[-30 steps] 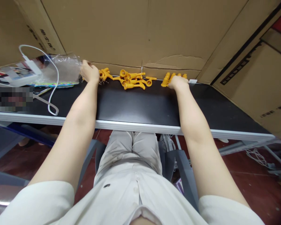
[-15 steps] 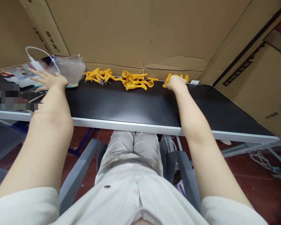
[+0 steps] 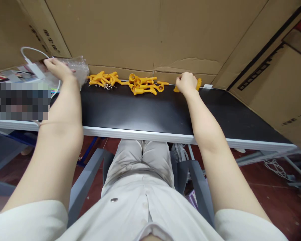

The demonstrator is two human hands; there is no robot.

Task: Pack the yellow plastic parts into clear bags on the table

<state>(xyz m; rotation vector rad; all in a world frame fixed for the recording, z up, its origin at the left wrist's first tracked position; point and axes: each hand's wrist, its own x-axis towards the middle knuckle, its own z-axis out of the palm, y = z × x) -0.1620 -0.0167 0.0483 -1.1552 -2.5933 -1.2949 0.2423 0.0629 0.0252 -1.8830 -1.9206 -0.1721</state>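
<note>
My left hand point(image 3: 57, 68) lies on a crumpled clear plastic bag point(image 3: 77, 68) at the far left of the black table point(image 3: 145, 112), its fingers on the plastic. My right hand point(image 3: 187, 82) is curled over a small group of yellow plastic parts point(image 3: 198, 84) by the back edge. Two more heaps of the same yellow parts lie between my hands: one point(image 3: 102, 79) with small metal rings beside the bag, another point(image 3: 144, 85) in the middle.
Cardboard sheets point(image 3: 140, 33) wall the back and right of the table. A white cable with a charger point(image 3: 31, 62) and printed papers lie at the far left. A small white label point(image 3: 207, 86) sits right of my right hand.
My left hand left the yellow heap, swept left across the table, and now rests on the plastic bag. My right hand stayed on its yellow parts and curled slightly tighter.
</note>
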